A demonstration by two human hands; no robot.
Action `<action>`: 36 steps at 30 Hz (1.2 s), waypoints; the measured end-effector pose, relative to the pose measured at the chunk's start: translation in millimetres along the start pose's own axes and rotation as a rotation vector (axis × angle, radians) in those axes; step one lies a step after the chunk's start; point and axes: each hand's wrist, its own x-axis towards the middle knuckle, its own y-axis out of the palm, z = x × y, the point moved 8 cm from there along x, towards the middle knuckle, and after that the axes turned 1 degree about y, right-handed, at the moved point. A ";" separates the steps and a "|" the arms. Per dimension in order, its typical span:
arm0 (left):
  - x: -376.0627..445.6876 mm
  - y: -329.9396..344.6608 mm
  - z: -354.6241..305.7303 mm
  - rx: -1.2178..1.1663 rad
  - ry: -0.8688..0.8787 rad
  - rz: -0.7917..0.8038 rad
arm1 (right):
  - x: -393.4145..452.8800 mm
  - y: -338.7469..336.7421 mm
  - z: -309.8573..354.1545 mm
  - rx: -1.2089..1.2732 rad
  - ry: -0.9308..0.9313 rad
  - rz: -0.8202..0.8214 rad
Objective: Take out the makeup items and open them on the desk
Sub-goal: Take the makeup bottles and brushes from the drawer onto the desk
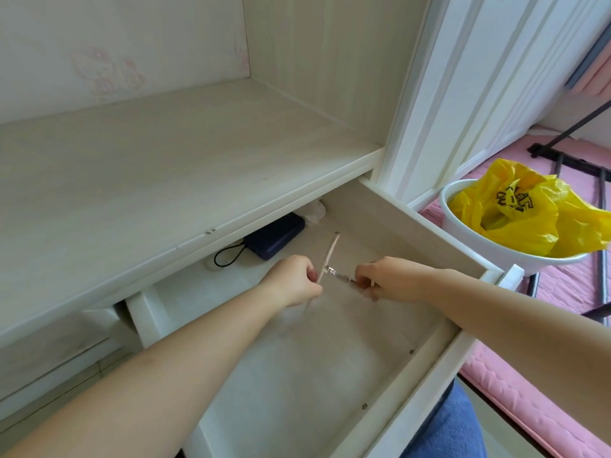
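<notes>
Both hands reach into the open white drawer (439, 355) under the desk top (165, 173). My left hand (294, 280) grips a thin pale pink makeup pencil (329, 254) that points up and away. My right hand (386, 278) pinches a slim makeup stick with a silver metal end (337, 275). The silver end almost touches the pink pencil between the two hands. The parts of both items inside the fists are hidden.
A dark blue pouch (274, 236) with a black cord loop (228, 256) lies at the drawer's back, partly under the desk. A white bin (463, 226) lined with a yellow plastic bag (525, 209) stands to the right on a pink mat (545, 418).
</notes>
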 end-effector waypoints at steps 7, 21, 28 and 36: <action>-52.3 -50.2 0.4 -0.619 0.024 -0.063 | -34.1 -48.3 50.6 0.339 -0.106 -0.291; -136.2 -187.7 34.1 -0.868 0.138 -0.340 | -5.4 -136.1 173.7 0.945 -0.213 -0.497; -165.1 -268.4 121.1 -0.750 0.006 -0.653 | 45.4 -154.9 252.2 1.068 -0.180 -0.398; -173.7 -320.8 221.8 -0.487 -0.169 -0.712 | 125.8 -163.0 342.1 1.057 -0.138 -0.263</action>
